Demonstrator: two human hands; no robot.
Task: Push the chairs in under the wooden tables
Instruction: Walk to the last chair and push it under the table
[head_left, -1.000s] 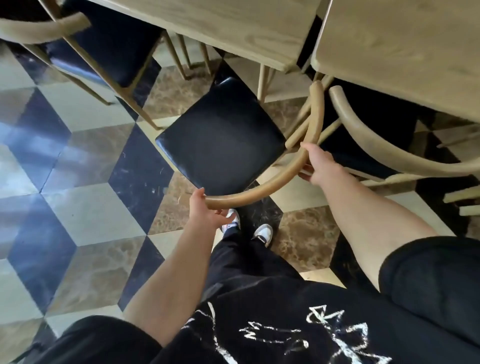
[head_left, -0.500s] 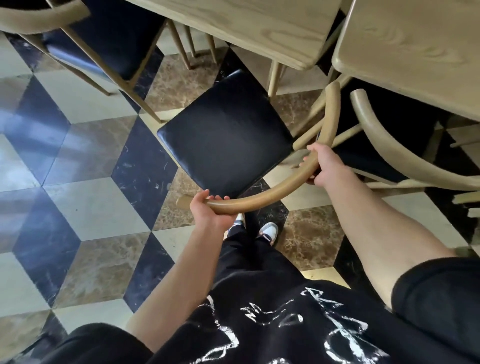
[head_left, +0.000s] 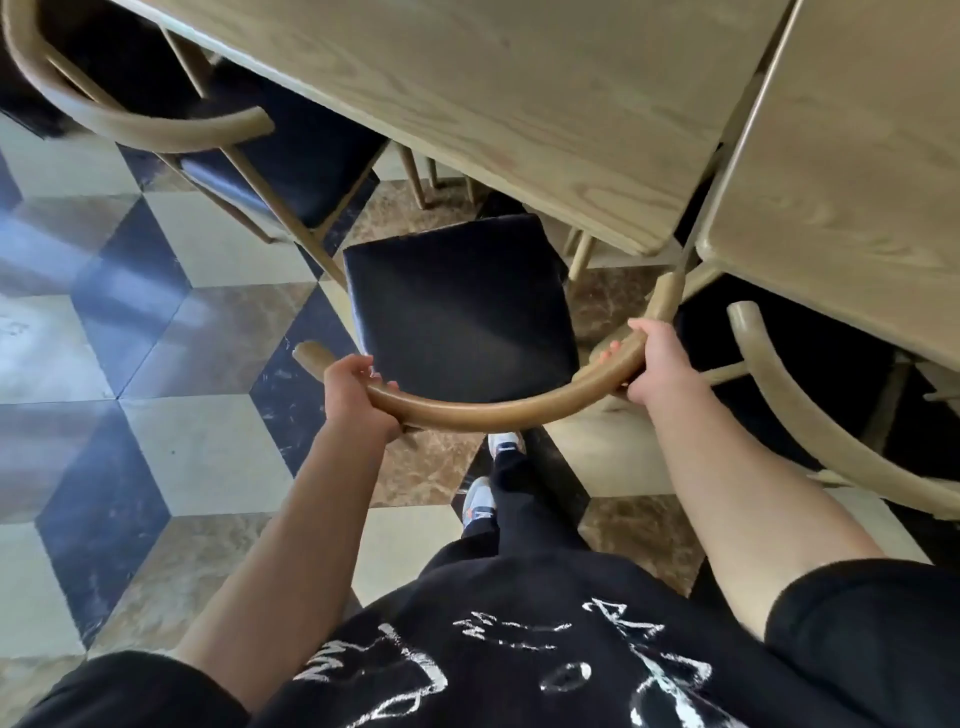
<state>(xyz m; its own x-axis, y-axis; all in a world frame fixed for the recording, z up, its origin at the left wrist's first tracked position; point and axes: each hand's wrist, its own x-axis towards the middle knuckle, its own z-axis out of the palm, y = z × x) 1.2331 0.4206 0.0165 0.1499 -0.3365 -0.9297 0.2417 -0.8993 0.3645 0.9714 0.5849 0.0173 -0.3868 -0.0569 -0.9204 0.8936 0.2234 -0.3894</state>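
A chair with a black seat (head_left: 457, 306) and a curved wooden back rail (head_left: 498, 410) stands right below me. My left hand (head_left: 353, 389) grips the rail near its left end. My right hand (head_left: 649, 364) grips it on the right side. The seat's far edge lies just under the corner of a light wooden table (head_left: 519, 104). A second wooden table (head_left: 857, 182) stands at the right.
Another black-seated chair (head_left: 291, 150) sits at the upper left, partly under the first table. A third chair's curved rail (head_left: 810, 431) is at the right, under the second table. The floor (head_left: 171, 364) has a black, cream and brown cube pattern. My feet stand behind the chair.
The chair has turned to face the table and moved forward, so its seat's far edge now reaches under the table corner. Both hands stayed on the rail.
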